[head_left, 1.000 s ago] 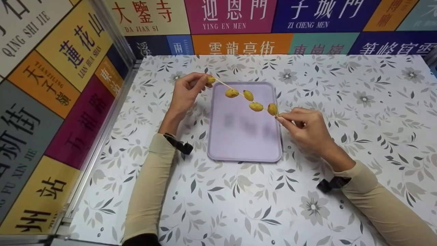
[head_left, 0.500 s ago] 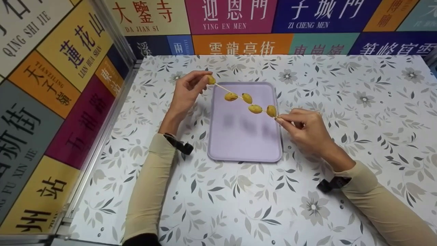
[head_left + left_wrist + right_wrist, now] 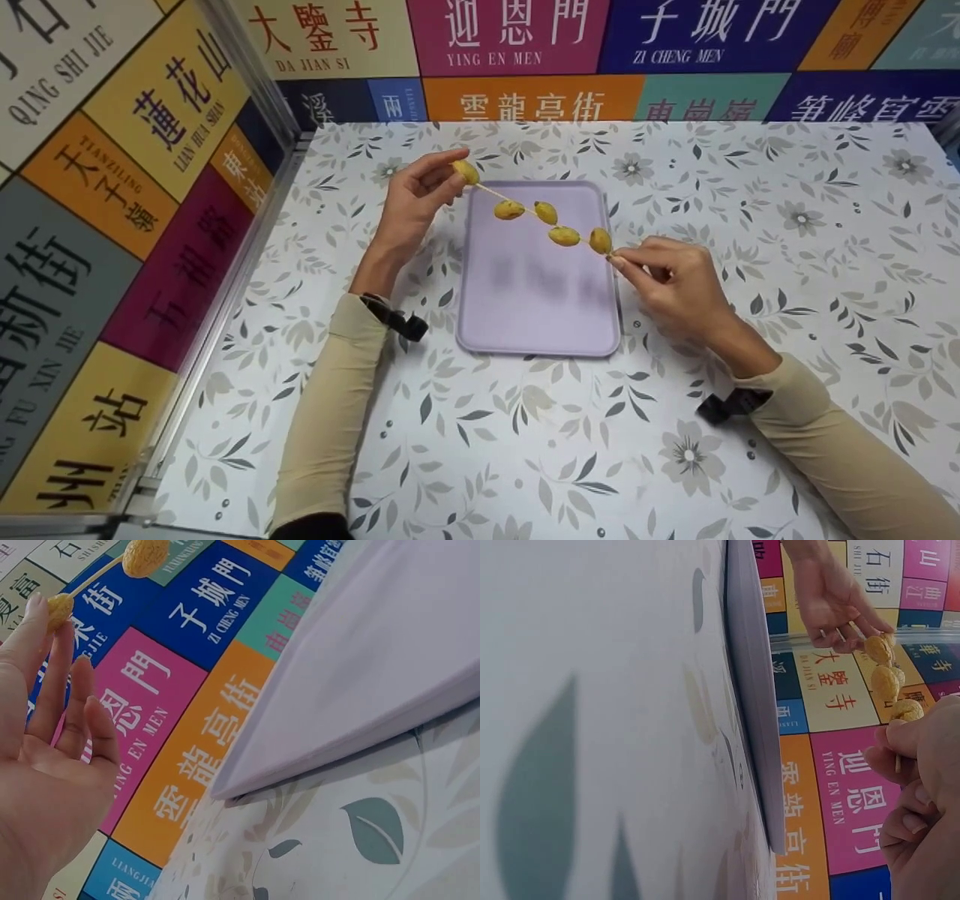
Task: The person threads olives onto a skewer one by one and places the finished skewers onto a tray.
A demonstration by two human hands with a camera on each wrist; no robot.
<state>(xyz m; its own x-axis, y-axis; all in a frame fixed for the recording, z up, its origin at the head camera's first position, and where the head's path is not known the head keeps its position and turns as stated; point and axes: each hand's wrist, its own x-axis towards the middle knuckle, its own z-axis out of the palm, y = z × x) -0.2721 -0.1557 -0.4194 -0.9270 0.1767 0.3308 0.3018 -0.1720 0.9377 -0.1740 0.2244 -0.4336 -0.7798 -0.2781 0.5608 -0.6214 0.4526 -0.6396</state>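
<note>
A thin pale skewer (image 3: 493, 193) slants above the lilac tray (image 3: 536, 322), carrying several yellow, wrinkled oval fruits (image 3: 563, 236). At its far left end, my left hand (image 3: 409, 206) pinches the end fruit (image 3: 466, 172) between thumb and fingertip; the other fingers are loosely bent. A bare stretch of skewer separates that fruit from the others, which sit closer together. My right hand (image 3: 679, 289) pinches the skewer's lower right end, just beside the last fruit (image 3: 600, 240). In the right wrist view the skewer's short tip (image 3: 898, 763) sticks out below my right fingers.
The tray lies flat on a table covered with a leaf-patterned cloth (image 3: 525, 427). Panels with coloured lettering stand along the back (image 3: 510, 37) and the left side (image 3: 172, 225). Shadows of the fruits fall on the tray.
The end fruit shows more fully beyond my left fingers, which have risen slightly. The middle fruits dipped a little, then came back up. My right hand has barely moved.
</note>
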